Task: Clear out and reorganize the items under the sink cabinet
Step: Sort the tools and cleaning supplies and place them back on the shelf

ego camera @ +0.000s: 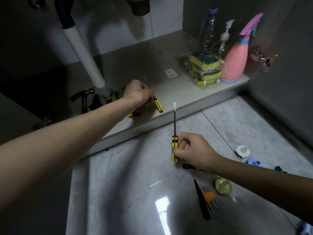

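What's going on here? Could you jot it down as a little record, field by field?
place: open sink cabinet above a tiled floor
left hand: on a small screwdriver lying on the cabinet floor
right hand: holds a long screwdriver upright over the floor
tools at left: hammer, pliers, wrench in a row
right corner: sponges, pink sprayer, pump bottle, clear bottle
floor: hex keys, small bits

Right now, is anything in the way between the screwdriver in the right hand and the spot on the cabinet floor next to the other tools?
Nothing visible blocks it. The right hand holds the screwdriver upright over the floor tiles, and the cabinet floor ahead is bare. The left hand, placing another screwdriver, sits just left of that path.
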Demonstrator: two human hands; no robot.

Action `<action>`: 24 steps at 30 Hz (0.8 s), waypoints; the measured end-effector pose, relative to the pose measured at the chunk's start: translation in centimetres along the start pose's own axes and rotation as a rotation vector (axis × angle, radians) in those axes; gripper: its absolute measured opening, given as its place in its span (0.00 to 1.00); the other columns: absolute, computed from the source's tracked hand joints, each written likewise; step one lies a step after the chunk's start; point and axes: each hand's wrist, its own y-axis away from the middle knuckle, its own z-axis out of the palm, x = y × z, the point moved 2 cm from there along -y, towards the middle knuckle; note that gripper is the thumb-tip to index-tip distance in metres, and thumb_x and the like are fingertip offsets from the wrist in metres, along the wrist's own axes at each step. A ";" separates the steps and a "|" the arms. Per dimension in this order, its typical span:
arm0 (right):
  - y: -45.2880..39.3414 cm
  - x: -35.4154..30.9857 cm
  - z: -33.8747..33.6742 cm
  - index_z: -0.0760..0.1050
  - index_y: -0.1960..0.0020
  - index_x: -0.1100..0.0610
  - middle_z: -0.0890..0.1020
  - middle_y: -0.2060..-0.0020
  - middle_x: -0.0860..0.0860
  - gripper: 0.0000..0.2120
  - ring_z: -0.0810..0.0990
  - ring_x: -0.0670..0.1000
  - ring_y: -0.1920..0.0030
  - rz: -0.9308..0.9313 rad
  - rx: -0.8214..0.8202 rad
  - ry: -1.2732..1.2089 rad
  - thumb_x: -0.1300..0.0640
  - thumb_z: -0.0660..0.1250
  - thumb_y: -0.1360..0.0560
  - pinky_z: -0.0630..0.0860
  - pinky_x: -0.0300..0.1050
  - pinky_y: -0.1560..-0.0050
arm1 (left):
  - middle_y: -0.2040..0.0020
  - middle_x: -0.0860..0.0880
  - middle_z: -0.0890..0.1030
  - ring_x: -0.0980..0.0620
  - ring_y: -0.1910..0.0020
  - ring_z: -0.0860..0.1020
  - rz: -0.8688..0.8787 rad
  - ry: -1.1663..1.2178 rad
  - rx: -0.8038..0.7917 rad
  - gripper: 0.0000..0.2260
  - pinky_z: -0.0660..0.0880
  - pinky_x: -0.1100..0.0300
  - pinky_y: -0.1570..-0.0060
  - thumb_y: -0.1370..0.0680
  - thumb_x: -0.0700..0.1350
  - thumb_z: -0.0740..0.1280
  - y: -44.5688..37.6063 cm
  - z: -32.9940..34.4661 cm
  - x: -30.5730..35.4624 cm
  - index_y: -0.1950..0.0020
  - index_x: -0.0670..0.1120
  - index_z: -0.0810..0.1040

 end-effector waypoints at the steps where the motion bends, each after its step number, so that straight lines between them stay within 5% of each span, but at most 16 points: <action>1: -0.9 -0.9 -0.5 0.74 0.63 0.54 0.74 0.75 0.42 0.09 0.68 0.40 0.73 -0.042 0.026 -0.002 0.51 0.71 0.34 0.68 0.36 0.69 | 0.69 0.48 0.84 0.54 0.72 0.79 0.020 -0.058 0.003 0.10 0.72 0.62 0.72 0.24 0.44 0.71 -0.4 -0.7 -0.1 0.66 0.44 0.83; 7: -7.9 -5.7 -3.2 0.77 0.61 0.56 0.75 0.76 0.44 0.08 0.72 0.45 0.71 -0.101 0.138 0.059 0.53 0.72 0.30 0.78 0.46 0.59 | 0.68 0.47 0.80 0.49 0.68 0.75 -0.003 -0.235 -0.085 0.14 0.69 0.59 0.65 0.23 0.44 0.69 -3.6 -2.2 -1.3 0.69 0.45 0.81; 10: -11.2 -7.5 -4.1 0.79 0.61 0.57 0.82 0.70 0.48 0.10 0.80 0.52 0.63 -0.053 0.168 0.225 0.50 0.72 0.32 0.77 0.46 0.58 | 0.60 0.42 0.80 0.46 0.63 0.76 -0.048 -0.297 -0.148 0.06 0.70 0.57 0.63 0.23 0.43 0.67 -5.0 -2.1 -1.8 0.56 0.40 0.81; 13: -14.0 -8.5 -4.3 0.78 0.62 0.57 0.83 0.65 0.53 0.12 0.80 0.57 0.57 0.037 0.113 0.363 0.48 0.71 0.31 0.75 0.47 0.58 | 0.53 0.41 0.80 0.46 0.58 0.77 -0.101 -0.396 -0.167 0.11 0.71 0.57 0.62 0.23 0.45 0.69 -6.3 -2.0 -2.2 0.45 0.39 0.79; 20: -17.5 -8.3 -3.1 0.82 0.60 0.57 0.85 0.61 0.54 0.11 0.83 0.58 0.54 0.119 0.074 0.426 0.48 0.70 0.29 0.77 0.44 0.56 | 0.62 0.48 0.75 0.52 0.66 0.73 -0.097 -0.544 -0.094 0.11 0.65 0.61 0.73 0.27 0.47 0.74 -8.1 -1.2 -3.6 0.58 0.46 0.73; 24: -18.4 -8.4 -2.4 0.83 0.59 0.56 0.86 0.60 0.54 0.12 0.84 0.57 0.54 0.116 0.073 0.401 0.47 0.71 0.29 0.81 0.47 0.50 | 0.60 0.48 0.75 0.50 0.60 0.75 -0.067 -0.585 -0.081 0.11 0.66 0.60 0.70 0.28 0.49 0.73 -8.5 -1.0 -3.7 0.53 0.47 0.73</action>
